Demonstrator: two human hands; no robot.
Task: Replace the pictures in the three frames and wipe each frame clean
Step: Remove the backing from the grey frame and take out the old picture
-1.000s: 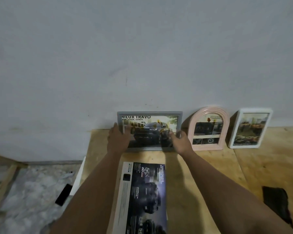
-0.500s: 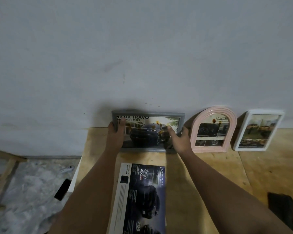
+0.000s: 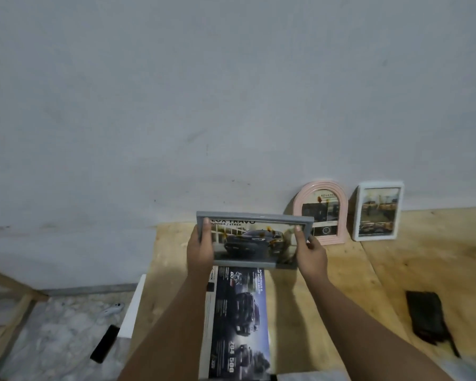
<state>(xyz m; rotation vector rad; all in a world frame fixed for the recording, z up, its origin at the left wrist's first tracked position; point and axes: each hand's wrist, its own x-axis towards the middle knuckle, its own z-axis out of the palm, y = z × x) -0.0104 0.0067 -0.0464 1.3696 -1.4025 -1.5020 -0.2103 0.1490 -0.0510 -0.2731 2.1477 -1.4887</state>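
A grey rectangular frame (image 3: pixel 254 217) with a car picture hangs in the air, tilted back, above the wooden tabletop (image 3: pixel 313 312). My left hand (image 3: pixel 200 250) grips its left end and my right hand (image 3: pixel 311 250) grips its right end. Under the frame lies a dark car brochure page (image 3: pixel 238 323), flat on the table. A pink arched frame (image 3: pixel 320 213) and a white rectangular frame (image 3: pixel 378 211) lean against the wall to the right, each with a picture in it.
A black cloth (image 3: pixel 426 317) lies on the table at the right. The grey wall (image 3: pixel 231 105) rises just behind the table. Left of the table, on the marble floor, lie a black phone-like object (image 3: pixel 105 343) and a wooden stand (image 3: pixel 8 298).
Both hands took hold of the grey frame's ends where it leaned against the wall, then lifted it off the table and pulled it toward me, tilting it back.
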